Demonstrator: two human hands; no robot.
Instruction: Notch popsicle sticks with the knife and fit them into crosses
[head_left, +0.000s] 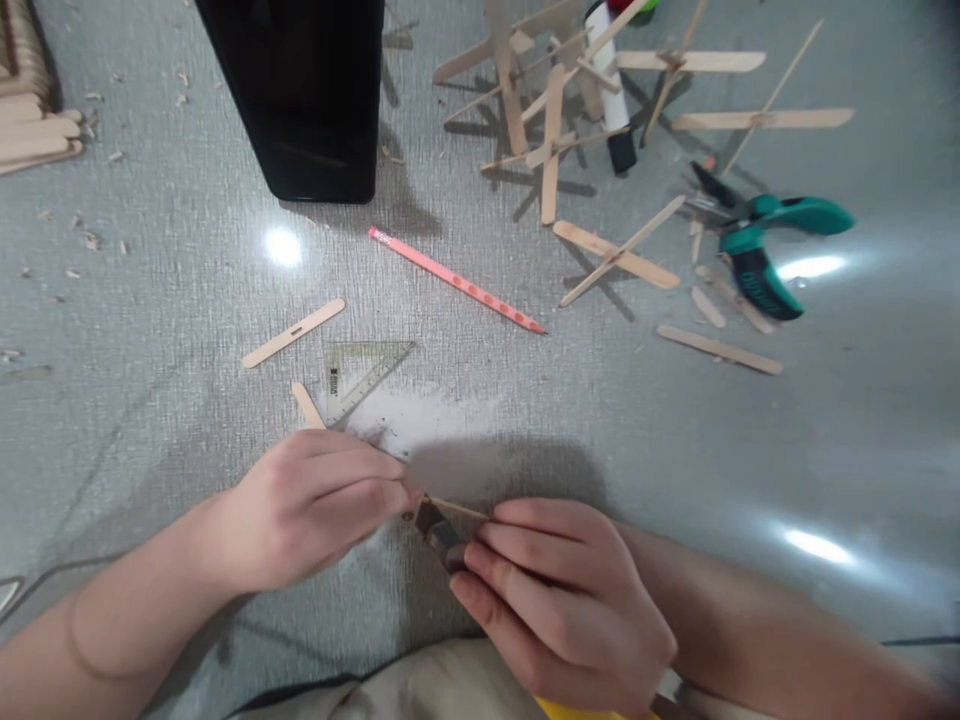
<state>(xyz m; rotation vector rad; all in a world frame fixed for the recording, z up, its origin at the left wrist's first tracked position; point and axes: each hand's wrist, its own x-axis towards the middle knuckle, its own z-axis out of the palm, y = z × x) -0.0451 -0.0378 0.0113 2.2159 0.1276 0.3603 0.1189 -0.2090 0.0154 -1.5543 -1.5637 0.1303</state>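
Near the bottom centre, my left hand [322, 505] is closed, its fingertips pinched at the end of a thin wooden stick [459, 508]. My right hand [566, 595] is closed too, with its fingers around a dark metal tool [442, 535] and against the stick's other end. The tool's tip touches the stick between the two hands. Something yellow [577, 710] shows under my right palm. Just beyond my left hand lie a clear triangle ruler [375, 385], a short stick piece [307, 405] and a slotted craft stick [294, 333].
A pink pencil [459, 282] lies mid-table beyond the hands. Farther back are a black device [315, 100], crossed stick pieces [616, 256] and a white marker [611, 95]. Green-handled pliers [761, 235] rest at the right. Stacked sticks [37, 135] lie at the left.
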